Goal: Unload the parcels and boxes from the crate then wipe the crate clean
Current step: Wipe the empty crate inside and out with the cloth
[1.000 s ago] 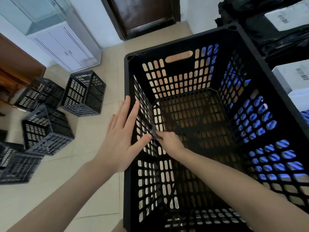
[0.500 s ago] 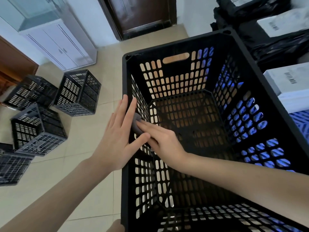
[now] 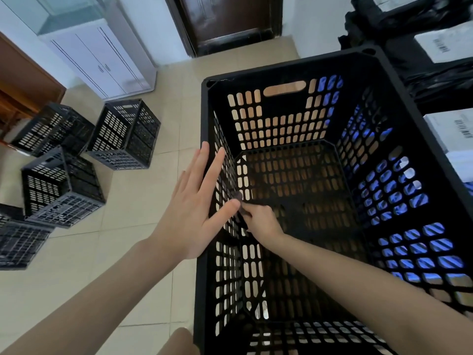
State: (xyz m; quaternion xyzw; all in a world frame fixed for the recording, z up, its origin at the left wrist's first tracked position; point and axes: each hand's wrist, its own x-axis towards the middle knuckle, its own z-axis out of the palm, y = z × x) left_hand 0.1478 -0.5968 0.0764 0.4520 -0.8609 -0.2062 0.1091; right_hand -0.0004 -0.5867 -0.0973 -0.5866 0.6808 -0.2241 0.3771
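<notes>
A large black slotted crate (image 3: 281, 69) stands in front of me, with nothing inside but my arm. My left hand (image 3: 190, 201) lies flat with straight fingers against the outside of its left wall, thumb over the rim. My right hand (image 3: 261, 221) is inside the crate, fingers curled round a small dark cloth (image 3: 238, 197) held against the inner face of that left wall. Only a small part of the cloth shows between the two hands.
Several smaller black crates (image 3: 125, 134) lie tipped on the tiled floor to the left. A white cabinet (image 3: 102, 62) and a dark door (image 3: 225, 19) are behind. Black-wrapped parcels (image 3: 409, 29) and white labelled boxes (image 3: 453, 129) sit right of the crate.
My right hand has slid down and deeper along the inner left wall with the cloth, after rising to the rim half a second ago. My left hand stays flat on the outside.
</notes>
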